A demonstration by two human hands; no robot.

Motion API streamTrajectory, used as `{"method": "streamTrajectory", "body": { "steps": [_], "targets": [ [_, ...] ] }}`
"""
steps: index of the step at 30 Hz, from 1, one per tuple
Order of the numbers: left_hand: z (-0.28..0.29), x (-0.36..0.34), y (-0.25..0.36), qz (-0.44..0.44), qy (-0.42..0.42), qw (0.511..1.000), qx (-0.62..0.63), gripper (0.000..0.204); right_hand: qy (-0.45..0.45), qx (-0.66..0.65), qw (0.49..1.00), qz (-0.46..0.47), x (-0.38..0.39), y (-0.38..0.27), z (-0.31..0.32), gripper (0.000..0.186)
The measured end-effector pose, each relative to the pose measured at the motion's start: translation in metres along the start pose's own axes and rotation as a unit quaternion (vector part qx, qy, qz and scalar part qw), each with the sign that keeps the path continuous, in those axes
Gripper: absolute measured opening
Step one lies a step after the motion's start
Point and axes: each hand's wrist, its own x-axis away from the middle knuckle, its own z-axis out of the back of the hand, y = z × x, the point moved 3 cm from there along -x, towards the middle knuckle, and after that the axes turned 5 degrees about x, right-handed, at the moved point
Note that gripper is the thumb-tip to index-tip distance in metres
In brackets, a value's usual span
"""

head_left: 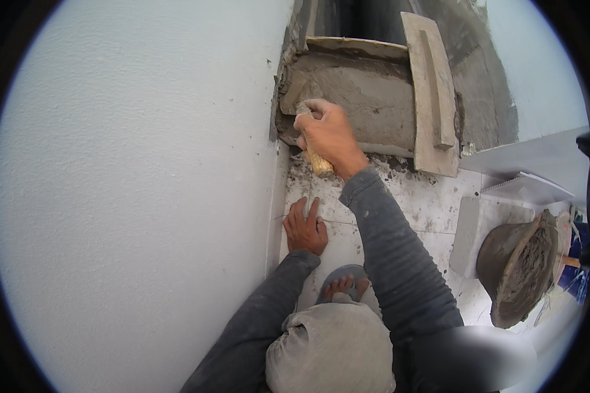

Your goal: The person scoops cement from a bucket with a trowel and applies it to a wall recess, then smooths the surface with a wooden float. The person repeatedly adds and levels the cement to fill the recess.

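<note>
My right hand (333, 134) is closed round the yellowish handle of a trowel (319, 162). Its blade, grey with mortar, lies at the left end of a bed of wet mortar (370, 98), close to the white wall. I cannot clearly tell the blade's edges from the mortar. Below it, my left hand (306, 228) rests on the tiled floor with its fingers spread, holding nothing. A flat wooden float (432, 92) with a long bar handle lies across the right end of the mortar bed.
At the left rises a white wall (144, 183). A mortar-filled bucket (521, 268) lies tilted at the right, beside a pale block (469, 229). A spiral notebook (531, 188) is near the right wall. Mortar crumbs dot the tiles (432, 209). Beyond the mortar is a dark opening (360, 19).
</note>
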Motion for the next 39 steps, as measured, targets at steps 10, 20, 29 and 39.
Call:
{"method": "streamTrajectory", "body": {
  "steps": [10, 20, 29, 39],
  "targets": [
    [-0.003, 0.002, -0.004, 0.013, -0.01, 1.0, 0.007, 0.055, -0.021, -0.141, 0.988, 0.052, 0.019, -0.025, 0.066, 0.052],
    [-0.004, 0.002, -0.005, 0.016, -0.012, 1.0, 0.007, 0.055, 0.107, 0.136, 0.953, 0.248, 0.014, -0.07, 0.091, 0.045],
    [-0.003, 0.002, -0.005, 0.006, -0.011, 1.0, -0.001, 0.054, 0.236, 0.314, 0.893, 0.22, 0.022, -0.028, -0.023, 0.046],
    [0.001, 0.0, -0.001, 0.008, 0.006, 1.0, 0.017, 0.053, 0.02, -0.007, 1.0, -0.023, 0.017, -0.026, 0.05, 0.038]
  ]
}}
